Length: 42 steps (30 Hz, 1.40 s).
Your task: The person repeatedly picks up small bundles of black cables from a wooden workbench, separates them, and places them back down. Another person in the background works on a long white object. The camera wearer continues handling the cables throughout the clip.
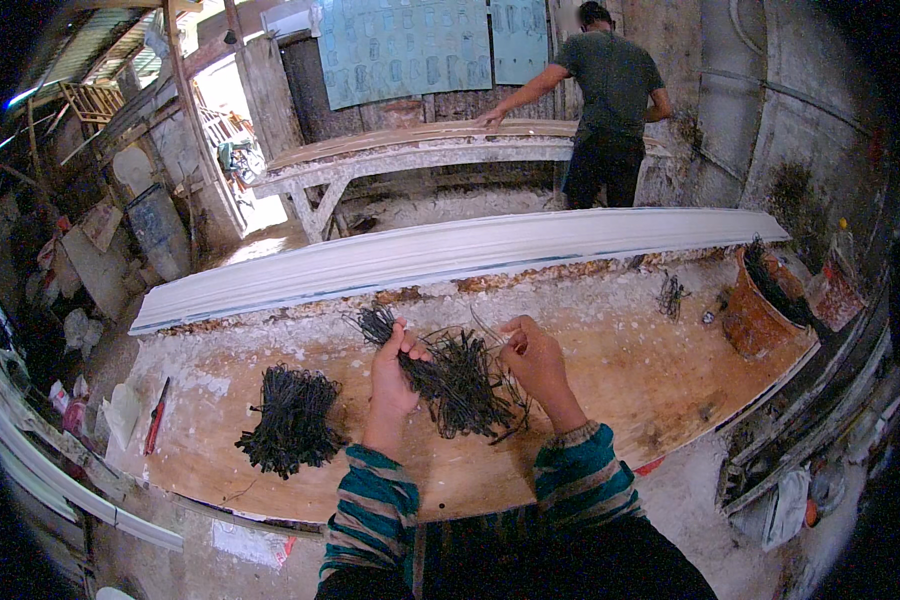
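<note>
My left hand (pixel 394 378) is closed around a bundle of thin black strands (pixel 377 323), whose ends stick out above the fist. Just right of it, a loose tangled heap of black strands (pixel 467 388) lies on the wooden tabletop (pixel 610 405). At the heap's right edge, my right hand (pixel 536 362) has thumb and fingers pinched together at a thin dark strand (pixel 486 326). A thicker pile of black looped strands (pixel 292 420) sits left of my left forearm. Whether the strands are wire or cord cannot be made out.
A long white moulding (pixel 460 256) runs along the table's far side. An orange bucket (pixel 755 318) with black strands stands at the right, a small strand clump (pixel 672 297) nearer. A red-handled tool (pixel 157 418) lies left. Beyond, a person (pixel 610 90) leans over another bench (pixel 420 150).
</note>
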### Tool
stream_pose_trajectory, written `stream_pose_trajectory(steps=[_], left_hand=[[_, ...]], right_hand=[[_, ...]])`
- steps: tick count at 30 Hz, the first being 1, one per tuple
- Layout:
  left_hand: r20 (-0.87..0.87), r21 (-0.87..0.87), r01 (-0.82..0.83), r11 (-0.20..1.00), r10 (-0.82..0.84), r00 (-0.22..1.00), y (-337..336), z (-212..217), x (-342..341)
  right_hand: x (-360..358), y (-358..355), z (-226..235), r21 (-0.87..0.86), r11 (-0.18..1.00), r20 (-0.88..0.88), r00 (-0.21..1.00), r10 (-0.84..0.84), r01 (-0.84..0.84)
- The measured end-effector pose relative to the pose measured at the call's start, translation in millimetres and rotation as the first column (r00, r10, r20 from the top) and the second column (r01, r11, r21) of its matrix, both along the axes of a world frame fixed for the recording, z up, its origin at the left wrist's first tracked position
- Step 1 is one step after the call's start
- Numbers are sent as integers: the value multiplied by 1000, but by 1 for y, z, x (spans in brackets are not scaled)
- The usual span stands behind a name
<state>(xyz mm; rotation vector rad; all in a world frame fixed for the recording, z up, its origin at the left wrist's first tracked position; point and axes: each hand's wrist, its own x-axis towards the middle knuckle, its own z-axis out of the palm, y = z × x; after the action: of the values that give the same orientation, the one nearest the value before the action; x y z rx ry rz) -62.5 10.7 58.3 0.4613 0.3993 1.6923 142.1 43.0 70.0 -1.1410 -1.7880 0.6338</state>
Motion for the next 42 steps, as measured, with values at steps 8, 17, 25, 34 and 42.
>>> stream_pose_trajectory(steps=[8, 17, 25, 34, 42], left_hand=[[-159, -39, 71, 997, -76, 984, -3, 0, 25], [-334, -84, 8, 996, -36, 942, -7, -2, 40], [-277, -40, 72, 997, -80, 957, -7, -7, 41], [-266, -137, 31, 990, -67, 962, -6, -8, 39], [-165, 12, -22, 1000, 24, 986, 2, -9, 28]], right_hand=[[-10, -4, 2, -113, 907, -546, 788, 284, -406], [-26, -23, 3, -47, 814, -572, 684, 453, -579], [-23, -23, 5, -51, 811, -563, 687, 458, -582], [-25, -23, -1, -93, 837, -376, 797, 472, -539], [-21, -21, 6, -106, 882, -362, 844, 396, -459]])
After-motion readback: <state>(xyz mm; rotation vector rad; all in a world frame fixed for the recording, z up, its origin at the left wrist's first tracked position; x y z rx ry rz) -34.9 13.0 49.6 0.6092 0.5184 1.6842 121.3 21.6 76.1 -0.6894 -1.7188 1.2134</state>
